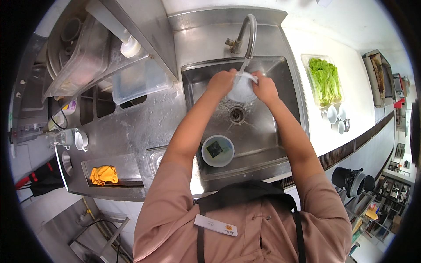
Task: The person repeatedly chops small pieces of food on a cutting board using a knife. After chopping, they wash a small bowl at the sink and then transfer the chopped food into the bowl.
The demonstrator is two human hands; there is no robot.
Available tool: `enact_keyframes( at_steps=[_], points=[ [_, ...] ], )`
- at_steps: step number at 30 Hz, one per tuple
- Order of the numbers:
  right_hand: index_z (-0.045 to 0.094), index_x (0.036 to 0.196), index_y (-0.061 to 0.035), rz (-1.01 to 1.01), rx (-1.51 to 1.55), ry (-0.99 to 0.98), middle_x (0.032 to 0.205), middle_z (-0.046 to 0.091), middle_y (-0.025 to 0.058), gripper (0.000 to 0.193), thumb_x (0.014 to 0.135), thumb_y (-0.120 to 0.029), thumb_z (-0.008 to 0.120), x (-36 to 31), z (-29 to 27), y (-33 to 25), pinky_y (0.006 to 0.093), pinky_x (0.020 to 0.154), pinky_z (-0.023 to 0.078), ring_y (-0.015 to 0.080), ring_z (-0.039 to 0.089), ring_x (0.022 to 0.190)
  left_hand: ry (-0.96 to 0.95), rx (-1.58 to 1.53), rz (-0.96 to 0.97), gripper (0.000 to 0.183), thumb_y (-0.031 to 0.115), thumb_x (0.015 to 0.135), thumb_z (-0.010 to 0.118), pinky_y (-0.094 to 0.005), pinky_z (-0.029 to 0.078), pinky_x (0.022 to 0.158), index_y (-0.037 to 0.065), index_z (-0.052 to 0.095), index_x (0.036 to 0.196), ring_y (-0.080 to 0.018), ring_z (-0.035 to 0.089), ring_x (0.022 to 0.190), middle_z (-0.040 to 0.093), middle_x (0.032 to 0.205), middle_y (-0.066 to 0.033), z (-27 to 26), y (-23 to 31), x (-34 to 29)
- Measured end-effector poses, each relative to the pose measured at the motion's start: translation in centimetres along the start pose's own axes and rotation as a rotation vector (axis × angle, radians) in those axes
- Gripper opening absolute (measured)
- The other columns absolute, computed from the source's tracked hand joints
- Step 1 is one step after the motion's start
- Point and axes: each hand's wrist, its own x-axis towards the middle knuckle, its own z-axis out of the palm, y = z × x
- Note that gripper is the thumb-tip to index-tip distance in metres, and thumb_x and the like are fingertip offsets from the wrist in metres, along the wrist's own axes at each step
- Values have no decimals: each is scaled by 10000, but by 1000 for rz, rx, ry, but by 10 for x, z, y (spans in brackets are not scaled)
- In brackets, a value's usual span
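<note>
Under the tap [249,39], a translucent round plastic tub [242,91] is held by its white rim between both hands. My left hand [222,82] closes on the rim's left side, and my right hand [264,87] grips the right side. Water runs from the spout onto the tub. Beneath it lies the steel sink [258,144] with its round drain [237,115]. At the sink's near left stands another translucent round tub [227,158], with a dark green flat piece [215,149] inside that looks like a scouring pad.
On the white counter to the right, a clear tray [305,72] holds green lettuce [324,79], with several white cups [338,127] nearer. Left are a steel counter [153,118], a lidded plastic box [140,83], a yellow cloth [104,175], a white mug [81,140] and an overhanging shelf [144,33].
</note>
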Motion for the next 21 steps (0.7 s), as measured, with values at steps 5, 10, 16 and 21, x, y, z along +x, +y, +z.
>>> enact_keyframes(
  at_steps=[5, 10, 16, 21],
  points=[
    [558, 1134, -68, -163, -131, -16, 817, 662, 214, 280, 868, -153, 586, 2, 14, 18, 453, 663, 540, 365, 666, 797, 161, -109, 81, 167, 155, 804, 594, -472, 521, 652, 27, 611, 910, -397, 644, 757, 632, 855, -264, 18, -4, 3],
    [553, 1178, -21, 418, 731, 62, 820, 662, 231, 312, 906, -174, 559, -19, 39, 15, 396, 481, 538, 318, 673, 595, -35, -826, -507, 201, 166, 806, 598, -472, 525, 693, 35, 636, 955, -387, 653, 811, 647, 923, -251, 38, -7, -13],
    [571, 1166, -17, -69, 93, -80, 802, 664, 229, 317, 902, -192, 573, -7, 31, 25, 415, 539, 543, 327, 678, 638, -128, 94, 90, 196, 180, 848, 589, -467, 531, 711, 47, 652, 978, -372, 665, 825, 665, 910, -230, 3, 3, 0],
    [602, 1073, -28, 63, 173, 71, 834, 657, 245, 264, 852, -173, 614, -4, 19, 10, 496, 714, 511, 409, 649, 776, 131, -284, -242, 194, 155, 847, 557, -479, 515, 753, 51, 642, 987, -392, 649, 853, 660, 891, -234, 20, -8, -6]
  ],
)
